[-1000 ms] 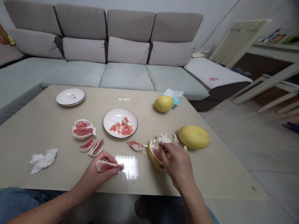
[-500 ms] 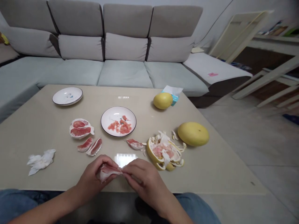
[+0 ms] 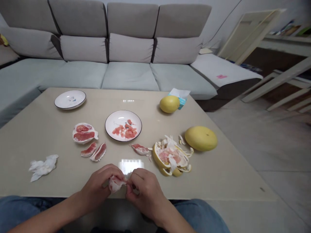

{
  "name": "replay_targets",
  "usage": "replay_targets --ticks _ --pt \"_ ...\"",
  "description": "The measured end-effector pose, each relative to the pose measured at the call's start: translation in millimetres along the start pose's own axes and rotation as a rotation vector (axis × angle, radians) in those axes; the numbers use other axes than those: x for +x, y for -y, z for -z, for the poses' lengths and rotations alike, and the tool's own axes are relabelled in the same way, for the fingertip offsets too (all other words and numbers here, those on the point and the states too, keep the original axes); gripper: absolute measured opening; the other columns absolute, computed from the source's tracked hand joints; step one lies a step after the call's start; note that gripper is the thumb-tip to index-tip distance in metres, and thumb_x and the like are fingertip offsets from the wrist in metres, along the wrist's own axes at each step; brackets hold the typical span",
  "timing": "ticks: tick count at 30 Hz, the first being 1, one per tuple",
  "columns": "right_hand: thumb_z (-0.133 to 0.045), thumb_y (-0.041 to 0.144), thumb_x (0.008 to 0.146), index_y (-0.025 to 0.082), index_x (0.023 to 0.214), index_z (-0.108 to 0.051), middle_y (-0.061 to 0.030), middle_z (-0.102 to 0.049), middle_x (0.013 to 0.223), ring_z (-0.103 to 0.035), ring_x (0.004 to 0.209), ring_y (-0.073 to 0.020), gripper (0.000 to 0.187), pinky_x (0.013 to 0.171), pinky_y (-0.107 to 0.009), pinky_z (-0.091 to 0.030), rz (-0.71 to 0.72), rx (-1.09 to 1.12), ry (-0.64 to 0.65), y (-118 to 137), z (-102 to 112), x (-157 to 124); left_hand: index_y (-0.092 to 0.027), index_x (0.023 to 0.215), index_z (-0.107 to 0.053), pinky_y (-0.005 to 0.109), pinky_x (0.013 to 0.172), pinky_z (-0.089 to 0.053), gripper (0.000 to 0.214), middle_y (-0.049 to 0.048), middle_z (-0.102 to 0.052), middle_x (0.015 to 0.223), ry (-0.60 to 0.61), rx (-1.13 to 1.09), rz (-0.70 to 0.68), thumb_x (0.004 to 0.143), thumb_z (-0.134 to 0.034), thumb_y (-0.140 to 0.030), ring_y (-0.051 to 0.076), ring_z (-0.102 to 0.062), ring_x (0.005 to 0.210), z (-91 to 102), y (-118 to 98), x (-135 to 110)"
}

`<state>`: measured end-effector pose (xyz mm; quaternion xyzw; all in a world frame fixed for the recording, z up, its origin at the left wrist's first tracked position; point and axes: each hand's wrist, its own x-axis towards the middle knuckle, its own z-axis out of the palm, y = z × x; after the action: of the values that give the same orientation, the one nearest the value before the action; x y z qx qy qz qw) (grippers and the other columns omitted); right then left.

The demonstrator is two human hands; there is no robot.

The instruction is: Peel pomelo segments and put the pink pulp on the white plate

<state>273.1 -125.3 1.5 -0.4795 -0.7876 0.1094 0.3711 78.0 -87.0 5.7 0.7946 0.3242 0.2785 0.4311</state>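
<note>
Close to the table's near edge, my left hand [image 3: 103, 181] is closed around a pink pomelo segment [image 3: 116, 184] with whitish membrane. My right hand [image 3: 144, 189] pinches the right end of that same segment's membrane between thumb and fingers. Past my hands stands a white plate [image 3: 116, 118] with bits of peeled red pulp [image 3: 130, 132] on it. Two loose segments [image 3: 98, 152] lie left of centre, beside a partly opened pomelo chunk [image 3: 84, 133]. Another segment [image 3: 140, 149] rests right of the plate's near side.
A yellow rind [image 3: 157, 158] full of peel scraps sits to the right. Two whole pomelos [image 3: 201, 138] and a blue tissue pack [image 3: 182, 102] are beyond it. At left are a crumpled tissue [image 3: 43, 167] and a second plate [image 3: 70, 99]. A sofa [image 3: 128, 74] stands behind the table.
The segment has turned in my left hand and looks more bunched. My right hand's fingers have curled in more tightly at its end. The things on the table stay put.
</note>
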Motion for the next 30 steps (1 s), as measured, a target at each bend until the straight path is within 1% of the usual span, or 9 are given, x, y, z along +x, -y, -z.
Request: replay_targets --ticks 3,6,10,13,16,19,21,24,30 --pt "-0.049 0.007 0.063 0.018 0.058 -0.050 0.0032 -0.047 0.054 -0.041 0.050 -0.0104 0.012 0.051 -0.025 -0.025 -0.050 0.064 -0.047 3.2 -2.5 0.7 -0.022 0.092 -0.060 0.023 0.078 -0.049 0.026 -0.0007 -0.067 0.091 0.018 0.003 -0.016 0.080 -0.056 0.000 0.014 -0.064 0.086 2.5 -1.2 1.7" --pt "-0.050 0.007 0.059 0.018 0.055 -0.047 0.0056 -0.044 0.051 -0.039 0.049 -0.0084 0.012 0.051 -0.022 -0.025 -0.151 0.143 -0.032 7.4 -2.9 1.9 -0.021 0.092 -0.061 0.024 0.076 -0.049 0.021 0.0010 -0.068 0.090 0.054 0.014 -0.028 0.083 -0.054 -0.003 0.015 -0.064 0.084 7.5 -6.1 4.5" --pt "-0.051 0.007 0.056 0.017 0.053 -0.047 0.0068 -0.042 0.049 -0.039 0.047 -0.0071 0.012 0.050 -0.020 -0.026 -0.319 0.250 0.062 12.4 -1.4 3.5 -0.019 0.091 -0.061 0.026 0.075 -0.050 0.022 0.0031 -0.068 0.090 0.107 0.005 -0.031 0.082 -0.050 -0.003 0.016 -0.064 0.083 13.6 -11.7 5.6" --pt "-0.051 0.009 0.056 0.018 0.052 -0.047 0.0063 -0.043 0.049 -0.037 0.046 -0.0070 0.010 0.046 -0.020 -0.024 -0.476 0.376 0.145 14.7 -0.5 5.1 -0.019 0.090 -0.062 0.027 0.075 -0.050 0.022 0.0042 -0.068 0.090 0.126 -0.020 -0.010 0.083 -0.048 -0.003 0.017 -0.064 0.084 15.3 -11.3 4.3" --pt "-0.051 0.015 0.056 0.019 0.053 -0.047 0.0057 -0.043 0.049 -0.034 0.046 -0.0076 0.007 0.044 -0.020 -0.022 -0.662 0.544 0.226 15.3 -0.3 6.5 -0.019 0.089 -0.062 0.026 0.073 -0.050 0.016 0.0044 -0.067 0.088 0.136 -0.066 0.017 0.084 -0.053 -0.006 0.017 -0.064 0.081 16.0 -10.5 4.4" --pt "-0.052 0.019 0.057 0.019 0.055 -0.048 0.0059 -0.043 0.050 -0.033 0.048 -0.0079 0.005 0.045 -0.021 -0.022 -0.782 0.741 0.291 13.3 0.0 7.3 -0.018 0.085 -0.061 0.027 0.073 -0.049 0.007 0.0045 -0.067 0.087 0.145 -0.157 0.047 0.084 -0.060 -0.011 0.016 -0.064 0.079 17.5 -12.0 6.7" --pt "-0.053 0.021 0.058 0.019 0.057 -0.050 0.0052 -0.045 0.051 -0.035 0.049 -0.0082 0.005 0.046 -0.021 -0.024 -0.813 0.852 0.307 11.0 1.0 8.0 -0.018 0.084 -0.060 0.029 0.074 -0.050 0.005 0.0046 -0.066 0.087 0.139 -0.257 0.072 0.083 -0.064 -0.015 0.017 -0.064 0.080 19.2 -13.3 8.3" --pt "-0.056 0.024 0.063 0.017 0.060 -0.054 0.0034 -0.050 0.053 -0.037 0.050 -0.0083 0.008 0.047 -0.021 -0.026 -0.820 0.933 0.322 8.3 3.9 9.8 -0.018 0.086 -0.059 0.031 0.076 -0.051 0.011 0.0046 -0.065 0.090 0.112 -0.397 0.107 0.081 -0.069 -0.018 0.019 -0.064 0.083 21.2 -12.9 9.3" --pt "-0.060 0.024 0.064 0.017 0.061 -0.054 0.0062 -0.045 0.049 -0.036 0.047 -0.0067 0.010 0.045 -0.020 -0.026 -0.844 0.890 0.276 7.4 10.1 12.6 -0.019 0.090 -0.059 0.032 0.080 -0.051 0.015 0.0048 -0.065 0.093 0.054 -0.466 0.012 0.081 -0.069 -0.013 0.019 -0.064 0.088 19.7 -10.1 9.5"
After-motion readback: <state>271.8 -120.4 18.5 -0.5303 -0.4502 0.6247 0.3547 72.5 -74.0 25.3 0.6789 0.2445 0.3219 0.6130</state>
